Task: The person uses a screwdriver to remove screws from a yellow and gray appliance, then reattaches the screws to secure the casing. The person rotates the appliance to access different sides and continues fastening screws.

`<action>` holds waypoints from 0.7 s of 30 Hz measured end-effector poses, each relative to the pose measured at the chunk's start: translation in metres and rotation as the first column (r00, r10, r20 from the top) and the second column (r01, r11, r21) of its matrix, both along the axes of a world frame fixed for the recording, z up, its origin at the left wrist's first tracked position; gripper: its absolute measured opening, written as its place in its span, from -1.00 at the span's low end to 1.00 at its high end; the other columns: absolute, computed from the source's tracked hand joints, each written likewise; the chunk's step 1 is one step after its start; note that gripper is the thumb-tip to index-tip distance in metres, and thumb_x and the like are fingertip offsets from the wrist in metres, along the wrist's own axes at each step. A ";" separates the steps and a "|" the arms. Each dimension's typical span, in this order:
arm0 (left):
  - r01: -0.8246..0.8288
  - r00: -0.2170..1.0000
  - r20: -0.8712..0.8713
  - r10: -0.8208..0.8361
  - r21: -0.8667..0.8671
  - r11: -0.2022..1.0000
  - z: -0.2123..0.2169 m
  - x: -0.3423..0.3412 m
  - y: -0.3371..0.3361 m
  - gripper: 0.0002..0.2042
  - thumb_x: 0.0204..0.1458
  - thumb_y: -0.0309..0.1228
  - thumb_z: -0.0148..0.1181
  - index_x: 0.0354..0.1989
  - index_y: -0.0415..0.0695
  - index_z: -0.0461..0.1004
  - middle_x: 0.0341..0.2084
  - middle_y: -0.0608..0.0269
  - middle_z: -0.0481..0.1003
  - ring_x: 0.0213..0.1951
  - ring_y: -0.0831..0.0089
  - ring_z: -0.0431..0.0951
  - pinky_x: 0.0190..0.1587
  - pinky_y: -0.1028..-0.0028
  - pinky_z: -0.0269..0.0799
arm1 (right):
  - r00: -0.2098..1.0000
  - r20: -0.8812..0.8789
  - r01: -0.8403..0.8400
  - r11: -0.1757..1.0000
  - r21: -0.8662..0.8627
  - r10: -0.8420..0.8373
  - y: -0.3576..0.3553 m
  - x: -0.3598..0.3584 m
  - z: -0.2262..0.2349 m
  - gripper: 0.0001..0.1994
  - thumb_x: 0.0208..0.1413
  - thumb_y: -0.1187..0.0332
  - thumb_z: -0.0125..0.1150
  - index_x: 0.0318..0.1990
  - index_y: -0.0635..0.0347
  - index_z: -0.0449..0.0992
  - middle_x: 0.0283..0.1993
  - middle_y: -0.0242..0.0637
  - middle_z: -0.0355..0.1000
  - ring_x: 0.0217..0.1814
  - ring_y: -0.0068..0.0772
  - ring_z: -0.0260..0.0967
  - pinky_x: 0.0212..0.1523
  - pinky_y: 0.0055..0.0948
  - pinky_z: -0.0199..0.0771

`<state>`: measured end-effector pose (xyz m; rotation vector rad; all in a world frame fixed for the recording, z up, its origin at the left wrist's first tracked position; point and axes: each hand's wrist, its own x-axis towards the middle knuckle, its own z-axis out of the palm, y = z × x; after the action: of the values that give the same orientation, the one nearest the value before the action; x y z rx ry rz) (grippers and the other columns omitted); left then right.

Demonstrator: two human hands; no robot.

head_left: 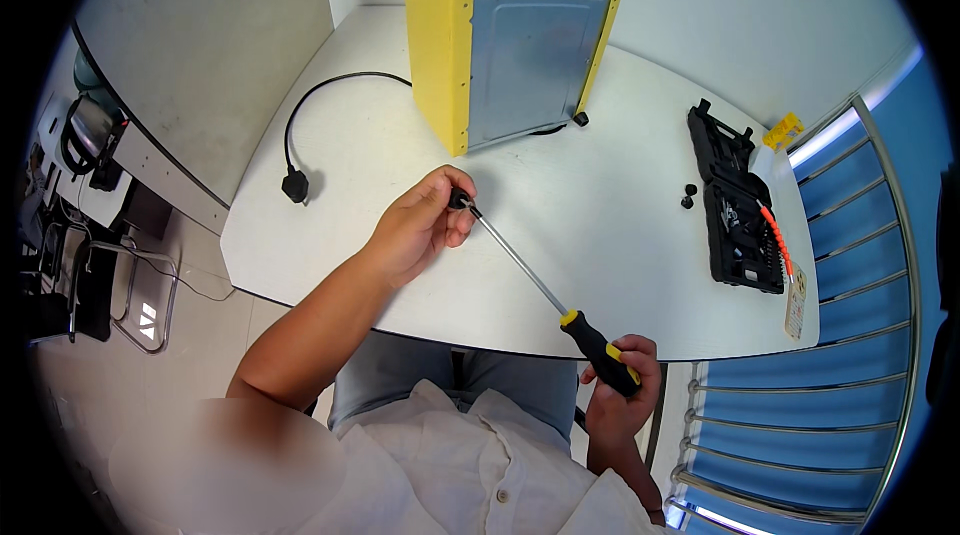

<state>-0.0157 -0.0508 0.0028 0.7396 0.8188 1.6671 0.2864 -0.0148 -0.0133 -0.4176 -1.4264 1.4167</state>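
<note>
Left grip (415, 233) is narrow, pinching a small black piece (459, 199) over the counter (600, 235), between the front edge and the yellow box (437, 55). Right grip (622, 400) is wrapped round the handle of a screwdriver (541, 287), out past the front edge; tip is right at the piece, can't tell if seated. I'd keep the shaft in line with the piece, fingertips off the tip's path, light pressure so it doesn't skid. Best room looks to be right of the shaft, up to the two loose black bits (690, 190) and unfolded tool case (735, 187) near the right edge. Watch the plug (295, 186) near the left edge. Front edge is a drop risk; working further in seems safer.
</note>
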 end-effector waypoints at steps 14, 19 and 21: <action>-0.007 0.999 -0.036 0.006 -0.017 1.000 0.001 0.002 -0.002 -0.62 0.23 -0.01 -0.17 -0.18 -0.10 0.32 -0.51 0.37 0.34 -0.49 0.62 0.31 -0.40 0.65 0.26 | 0.977 0.205 0.004 0.966 0.259 -0.059 -0.005 0.007 0.006 -0.69 -0.02 0.51 0.20 -0.09 0.22 0.34 -0.01 -0.06 0.16 -0.21 -0.29 0.40 -0.27 -0.40 0.58; -0.002 0.999 -0.048 0.001 -0.014 1.000 0.000 0.002 -0.003 -0.62 0.23 0.00 -0.17 -0.18 -0.10 0.32 -0.49 0.37 0.35 -0.49 0.62 0.31 -0.39 0.65 0.27 | 0.969 0.236 0.008 0.957 0.290 -0.079 -0.009 0.010 0.005 -0.67 -0.06 0.50 0.24 -0.10 0.23 0.35 -0.01 -0.04 0.18 -0.19 -0.29 0.38 -0.24 -0.42 0.51; -0.010 0.999 -0.052 0.009 -0.013 1.000 0.000 0.003 -0.003 -0.62 0.23 0.00 -0.17 -0.18 -0.10 0.32 -0.48 0.36 0.35 -0.49 0.62 0.31 -0.39 0.65 0.27 | 0.947 0.291 0.020 0.931 0.365 -0.134 -0.010 0.015 0.003 -0.66 -0.08 0.50 0.25 -0.10 0.21 0.37 -0.01 -0.04 0.20 -0.15 -0.28 0.34 -0.22 -0.42 0.46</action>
<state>-0.0130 -0.0539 0.0028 0.7736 0.8699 1.6551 0.3010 -0.0244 -0.0105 -0.4705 -1.8637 1.0241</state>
